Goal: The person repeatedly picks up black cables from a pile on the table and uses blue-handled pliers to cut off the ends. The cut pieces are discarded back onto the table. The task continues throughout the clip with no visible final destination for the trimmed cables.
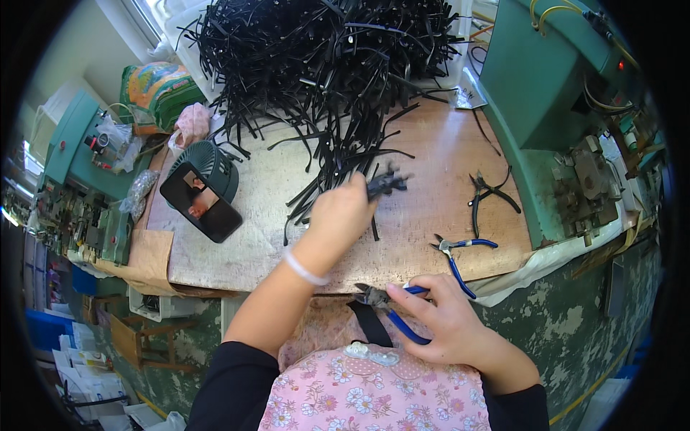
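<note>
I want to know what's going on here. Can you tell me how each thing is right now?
Left hand: shut on a black plastic part, lifted over the table.
Right hand: shut on blue-handled cutters, jaws at a black strap.
Spare blue cutters: lying untouched.
Black pliers: lying, handles apart.
Phone: screen lit, propped up.

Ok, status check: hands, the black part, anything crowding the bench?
Left hand gripping black plastic part over bench. Right hand holding blue-handled cutters at bench edge. Black strip pile behind; spare blue pliers alongside.
</note>
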`<state>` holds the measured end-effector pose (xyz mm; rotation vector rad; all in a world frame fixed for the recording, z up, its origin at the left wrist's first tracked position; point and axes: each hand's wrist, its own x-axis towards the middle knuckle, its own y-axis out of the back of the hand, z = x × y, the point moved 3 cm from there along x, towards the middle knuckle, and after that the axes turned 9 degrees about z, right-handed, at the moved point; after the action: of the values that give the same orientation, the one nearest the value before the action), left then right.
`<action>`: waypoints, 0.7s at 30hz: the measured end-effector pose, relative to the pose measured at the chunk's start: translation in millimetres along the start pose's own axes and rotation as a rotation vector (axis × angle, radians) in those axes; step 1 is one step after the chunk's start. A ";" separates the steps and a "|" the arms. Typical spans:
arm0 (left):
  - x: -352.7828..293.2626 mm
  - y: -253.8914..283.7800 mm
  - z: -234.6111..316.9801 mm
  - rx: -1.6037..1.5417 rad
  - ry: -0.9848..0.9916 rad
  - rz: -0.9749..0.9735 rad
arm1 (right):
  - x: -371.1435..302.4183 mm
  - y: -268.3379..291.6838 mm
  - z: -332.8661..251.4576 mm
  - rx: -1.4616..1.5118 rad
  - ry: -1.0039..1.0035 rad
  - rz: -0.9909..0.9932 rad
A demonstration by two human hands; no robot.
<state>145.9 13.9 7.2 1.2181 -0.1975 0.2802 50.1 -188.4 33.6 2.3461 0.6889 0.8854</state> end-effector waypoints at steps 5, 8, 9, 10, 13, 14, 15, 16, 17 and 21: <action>-28.4 -22.4 -9.5 0.197 -0.293 -0.045 | -3.2 3.5 3.6 0.004 -0.029 -0.037; -44.1 1.1 -22.4 0.180 -0.324 0.087 | -7.5 0.0 12.9 0.041 -0.058 -0.004; -47.2 12.1 -26.3 0.061 -0.278 0.146 | -4.2 1.4 11.8 0.045 -0.065 0.008; -51.5 7.9 -39.5 -0.259 -0.131 0.138 | -1.3 1.8 11.3 0.049 -0.072 0.019; -55.5 33.2 -34.6 -1.176 0.383 -0.210 | 2.6 -0.9 14.5 0.017 -0.078 0.078; -58.3 36.0 -36.5 -1.402 0.372 -0.233 | 4.6 -1.1 13.5 -0.026 -0.067 0.076; -61.6 37.8 -38.2 -1.631 0.357 -0.255 | 5.6 -1.9 12.8 -0.047 -0.044 0.064; -64.3 39.6 -35.9 -1.710 0.384 -0.293 | 6.4 -2.8 12.2 -0.069 -0.022 0.053; -65.3 40.8 -33.1 -1.787 0.358 -0.310 | 7.1 -3.7 11.5 -0.090 -0.001 0.042; -67.3 41.4 -27.3 -1.965 0.306 -0.448 | 12.4 -0.8 0.4 -0.179 0.069 -0.050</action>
<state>69.0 45.6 15.0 -0.7452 0.1106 -0.1752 58.3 -180.3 38.2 2.1402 0.6644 0.9682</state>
